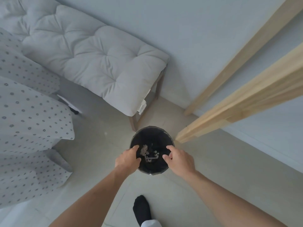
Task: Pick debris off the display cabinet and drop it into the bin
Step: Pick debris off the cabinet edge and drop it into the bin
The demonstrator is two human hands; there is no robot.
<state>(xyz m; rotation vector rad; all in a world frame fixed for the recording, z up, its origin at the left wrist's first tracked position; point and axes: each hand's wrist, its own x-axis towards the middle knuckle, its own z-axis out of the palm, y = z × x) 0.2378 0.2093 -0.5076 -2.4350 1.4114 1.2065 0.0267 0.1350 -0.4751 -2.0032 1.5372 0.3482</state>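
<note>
1. Below, on the pale tiled floor (205, 161), stands a small round black bin (151, 135), seen from straight above; it serves as the landmark for everything else.
2. Inside the bin lies the debris (148, 153): greyish scraps and a fluffy clump, resting on its dark bottom.
3. Left hand (127, 158) sits at the bin's left rim, fingers curled over the edge; its grip looks closed on the rim, with nothing else in it.
4. Right hand (178, 159) is at the bin's right rim, fingers bent inward, thumb toward the opening; whether its grip truly clasps the rim or merely hovers over it I cannot tell, as the dark wall hides the fingertips.
5. Behind the bin stands a bench with a tufted grey cushion (98, 59), one wooden leg just beside the bin's far rim.
6. Right of the bin run pale wooden beams (242, 102), the nearest ending just beside its rim.
7. Left of the bin hangs white dotted fabric (29, 122).
8. Nearer than the bin, a foot in a black sock (141, 208) rests on the floor.
</note>
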